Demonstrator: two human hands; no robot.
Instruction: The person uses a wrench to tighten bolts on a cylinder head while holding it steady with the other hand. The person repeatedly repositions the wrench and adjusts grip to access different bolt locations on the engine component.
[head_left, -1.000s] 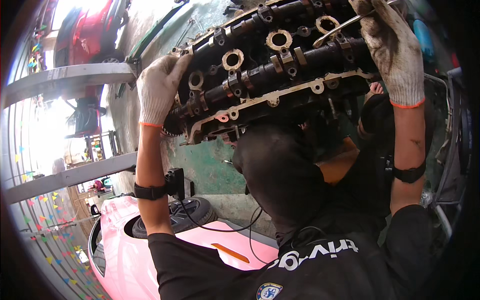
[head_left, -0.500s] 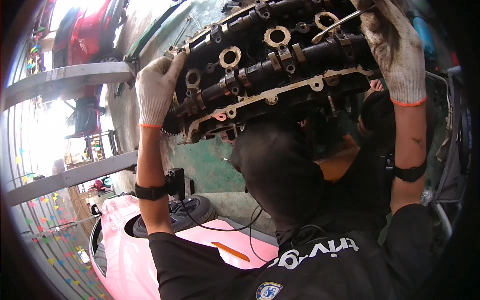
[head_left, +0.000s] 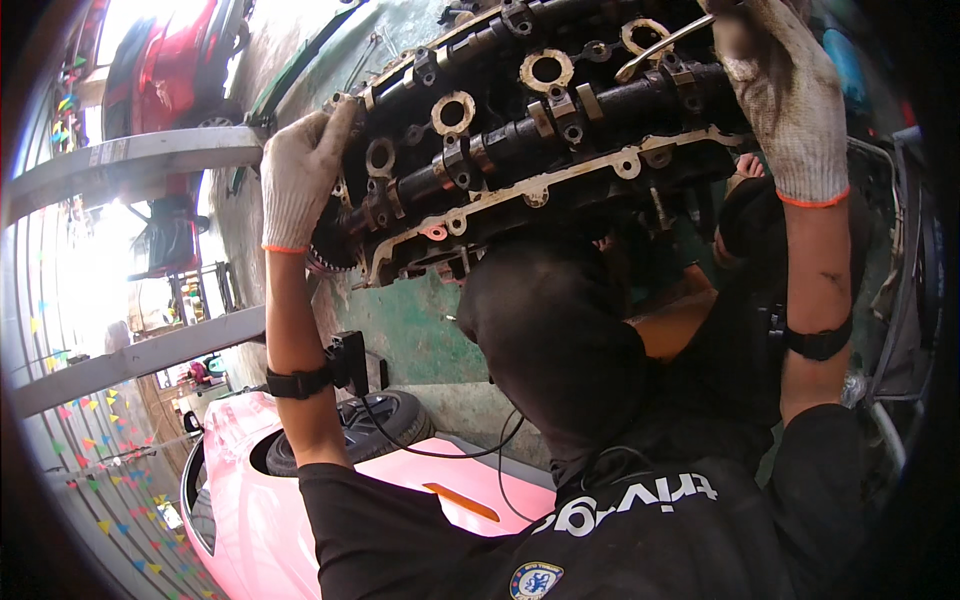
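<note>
A greasy, black engine cylinder head [head_left: 590,180] with camshafts and pale round rings spans the upper middle. My left hand [head_left: 300,180], in a white knit glove with an orange cuff, is closed on its left end, the thumb on the upper side and the other fingers partly hidden. My right hand [head_left: 785,100], in a matching stained glove, grips a slim metal tool [head_left: 668,46] above the right end. The tool's flattened tip points left, close to the rightmost ring; whether it touches cannot be told. Its handle is mostly hidden by the glove.
A pink car [head_left: 250,490] with a dark tyre [head_left: 385,425] lies at lower left. Grey metal beams [head_left: 140,360] reach in from the left. A red car [head_left: 165,70] is at upper left. Below the cylinder head is green floor [head_left: 420,330]. Metal tubing [head_left: 885,430] runs at the right.
The cylinder head, both hands and the metal tool appear shifted slightly to the left. Both grips look the same.
</note>
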